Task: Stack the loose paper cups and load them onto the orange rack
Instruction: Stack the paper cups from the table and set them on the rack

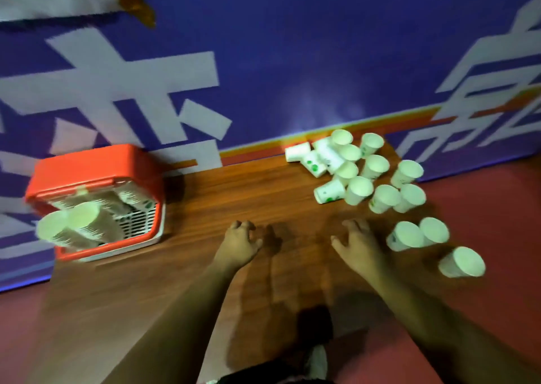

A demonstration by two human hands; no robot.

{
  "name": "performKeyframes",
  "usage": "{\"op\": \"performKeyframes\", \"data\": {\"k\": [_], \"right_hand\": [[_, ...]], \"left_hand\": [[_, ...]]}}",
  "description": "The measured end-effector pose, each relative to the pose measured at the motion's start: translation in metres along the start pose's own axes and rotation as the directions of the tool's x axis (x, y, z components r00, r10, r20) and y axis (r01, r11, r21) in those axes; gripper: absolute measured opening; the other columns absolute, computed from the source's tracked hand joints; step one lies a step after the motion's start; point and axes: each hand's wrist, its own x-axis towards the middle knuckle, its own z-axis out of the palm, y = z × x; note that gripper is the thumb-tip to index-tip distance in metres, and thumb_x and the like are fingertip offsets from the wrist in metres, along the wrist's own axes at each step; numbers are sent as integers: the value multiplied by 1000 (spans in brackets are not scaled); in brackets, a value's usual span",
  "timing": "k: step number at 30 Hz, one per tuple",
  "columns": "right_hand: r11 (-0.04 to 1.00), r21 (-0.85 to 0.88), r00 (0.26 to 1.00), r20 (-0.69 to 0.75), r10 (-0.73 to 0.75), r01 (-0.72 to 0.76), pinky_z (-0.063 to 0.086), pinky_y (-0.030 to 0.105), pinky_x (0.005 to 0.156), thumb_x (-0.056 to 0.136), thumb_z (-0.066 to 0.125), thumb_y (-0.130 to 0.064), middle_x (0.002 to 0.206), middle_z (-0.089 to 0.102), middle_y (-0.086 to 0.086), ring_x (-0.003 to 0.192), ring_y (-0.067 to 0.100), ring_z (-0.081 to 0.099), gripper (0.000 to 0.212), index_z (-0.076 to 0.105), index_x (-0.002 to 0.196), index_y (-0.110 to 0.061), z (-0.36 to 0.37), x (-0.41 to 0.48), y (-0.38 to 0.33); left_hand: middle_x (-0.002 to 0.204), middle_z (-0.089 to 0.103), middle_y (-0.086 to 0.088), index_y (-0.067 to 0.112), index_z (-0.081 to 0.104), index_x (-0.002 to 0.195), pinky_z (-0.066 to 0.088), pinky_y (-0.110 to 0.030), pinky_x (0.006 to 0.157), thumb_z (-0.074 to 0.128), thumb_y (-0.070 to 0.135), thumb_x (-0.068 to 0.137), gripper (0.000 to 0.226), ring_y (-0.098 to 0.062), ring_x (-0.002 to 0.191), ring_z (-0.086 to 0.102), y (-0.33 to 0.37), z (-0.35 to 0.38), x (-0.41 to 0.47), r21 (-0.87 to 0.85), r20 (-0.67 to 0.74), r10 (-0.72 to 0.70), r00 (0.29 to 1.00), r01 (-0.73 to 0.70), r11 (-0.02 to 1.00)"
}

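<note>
1. My left grip (238, 243) was out over the brown wooden surface (205, 266), fingers loosely curled with nothing inside them
2. My right grip (358, 247) was alongside it with a gap between the two, fingers relaxed and slightly spread, thumb pointing toward the left grip, and it was empty as well; neither touched a cup
3. Just right of the right grip stood a pair of upright cups (405, 236), pressed against each other, and a single cup (462, 262) stood nearer to me and further right, by the surface's right edge
4. Beyond the right grip, the loose paper cups (358, 190) were bunched at the far right corner of the surface: most stood mouth up and crowded together, while several lying cups (297, 151) rested on their sides on the bunch's left, white with green marks
5. The orange rack (96, 161) sat at the far left of the surface, well apart from both grips; stacked cups (85, 222) lay in it, two stacks jutting past its front left corner
6. A purple banner (292, 47) with big white characters filled the background, and a red floor (497, 208) showed to the right; motion blur kept me from counting the stacked cups
</note>
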Motion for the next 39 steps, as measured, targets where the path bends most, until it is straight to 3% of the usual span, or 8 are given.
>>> {"op": "performKeyframes", "data": {"k": [6,14,17,18,22,30,35,39], "right_hand": [[991,52,969,-206,135,-127,51,47,90,75,70,-35,117,57,20,107,41,57,50,62,114,-4,-51,-3,135],[922,172,906,-192,376,-347,53,47,78,70,76,-24,104,59,27,92,45,59,49,62,109,2,-74,-7,250],[904,75,899,-94,427,-421,46,46,88,94,33,-45,114,53,21,104,40,51,55,56,123,-5,-62,0,281],[892,46,888,-88,452,-450,42,46,91,92,22,-51,118,50,18,107,38,48,62,54,127,-10,-56,3,289],[830,167,824,-124,553,-532,47,48,93,74,62,-50,123,46,22,106,44,52,61,59,118,-8,-54,5,296],[885,167,890,-71,451,-435,41,43,105,85,66,-26,152,27,20,130,39,40,17,73,94,-13,-37,9,312],[865,240,885,-46,464,-441,48,35,82,81,71,-37,124,49,14,99,33,60,46,57,115,-9,-52,3,286],[858,326,904,-22,426,-396,52,38,76,69,70,-49,114,57,6,95,29,61,63,43,117,-17,-62,-3,252]], "left_hand": [[127,52,-13,9,56,129,39,-29,101,62,38,90,48,-28,123,49,137,89,31,9,140,145,980,-147,989],[130,43,-10,12,49,134,37,-30,102,72,32,84,59,-26,124,46,261,182,54,37,295,288,911,-313,949],[137,40,-11,12,43,140,35,-36,106,77,32,78,74,-28,130,40,287,208,70,68,309,333,891,-370,926],[141,38,-10,14,41,143,35,-38,107,78,34,76,80,-28,134,38,291,215,76,80,314,351,882,-393,916],[153,29,-8,15,30,148,38,-43,110,79,40,75,92,-30,139,35,306,245,98,139,371,361,856,-435,890],[155,32,-8,18,27,150,36,-47,113,77,50,74,97,-34,139,37,290,280,111,212,399,382,834,-489,847],[151,36,-7,18,28,150,39,-43,110,78,44,76,93,-30,136,39,278,269,101,128,372,389,843,-462,878],[140,45,-5,19,37,144,44,-42,103,79,44,74,86,-27,127,46,259,238,91,55,286,370,884,-401,914]]}}
